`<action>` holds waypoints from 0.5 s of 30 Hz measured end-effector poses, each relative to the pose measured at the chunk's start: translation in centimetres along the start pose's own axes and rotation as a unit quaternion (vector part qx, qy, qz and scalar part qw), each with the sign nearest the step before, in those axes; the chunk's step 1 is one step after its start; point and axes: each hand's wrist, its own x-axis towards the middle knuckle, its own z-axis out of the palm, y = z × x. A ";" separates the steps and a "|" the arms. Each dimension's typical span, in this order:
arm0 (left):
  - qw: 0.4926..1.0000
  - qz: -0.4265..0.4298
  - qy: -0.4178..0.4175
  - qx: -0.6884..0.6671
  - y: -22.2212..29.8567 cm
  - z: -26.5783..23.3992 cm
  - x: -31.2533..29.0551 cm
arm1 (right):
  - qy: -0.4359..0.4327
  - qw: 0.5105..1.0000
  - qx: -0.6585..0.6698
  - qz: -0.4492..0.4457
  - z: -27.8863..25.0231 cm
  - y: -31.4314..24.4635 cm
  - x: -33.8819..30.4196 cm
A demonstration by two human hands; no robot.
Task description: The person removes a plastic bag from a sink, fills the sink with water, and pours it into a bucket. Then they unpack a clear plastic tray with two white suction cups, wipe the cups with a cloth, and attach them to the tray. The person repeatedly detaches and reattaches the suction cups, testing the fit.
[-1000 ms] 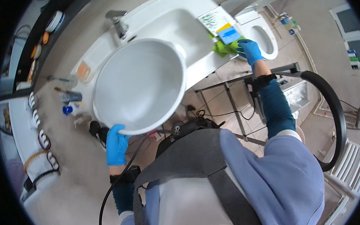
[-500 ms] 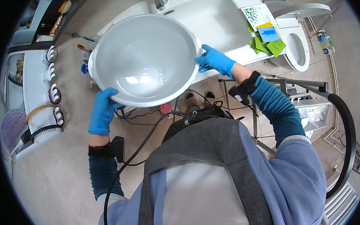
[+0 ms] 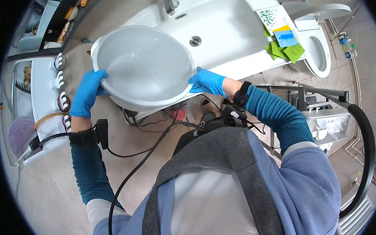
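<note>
Between my two blue-gloved hands is a large round whitish-grey plastic basin [image 3: 146,67], tilted over the left end of the white sink [image 3: 228,27]. Its inside looks wet and shiny. My left hand [image 3: 87,90] is closed on the basin's left near rim, with part of the fingers hidden by the basin. On the opposite side, my right hand [image 3: 207,81] grips the rim with the thumb and fingers. Behind the basin stands the chrome faucet [image 3: 169,2], and the sink's drain [image 3: 195,41] shows beside its right edge.
Green, blue and white packets [image 3: 283,41] lie on the sink's right end, next to a toilet [image 3: 316,54] with its lid up. On the left wall a white shelf [image 3: 44,93] carries combs and hair ties. A metal-framed rack [image 3: 321,119] stands at the right. Dark cables [image 3: 152,130] hang below the basin.
The basin has shifted left and tipped more steeply, uncovering the sink's drain. Both hands have moved left with it, still on its rim.
</note>
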 end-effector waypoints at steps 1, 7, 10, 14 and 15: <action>1.000 0.002 0.003 0.021 0.5 0.0 0.2 | -0.013 1.000 0.013 0.007 0.1 0.2 0.1; 0.996 -0.010 -0.004 0.085 2.8 0.0 1.5 | -0.057 0.996 0.070 0.016 0.3 1.3 0.4; 0.996 -0.007 -0.007 0.088 3.6 0.2 2.2 | -0.081 0.993 0.088 0.026 0.2 1.5 0.7; 0.994 0.006 -0.002 0.113 4.7 0.6 2.9 | -0.107 0.988 0.102 0.042 0.1 1.7 1.0; 0.993 0.011 -0.003 0.121 5.1 0.7 3.1 | -0.107 0.989 0.089 0.037 0.1 1.6 0.9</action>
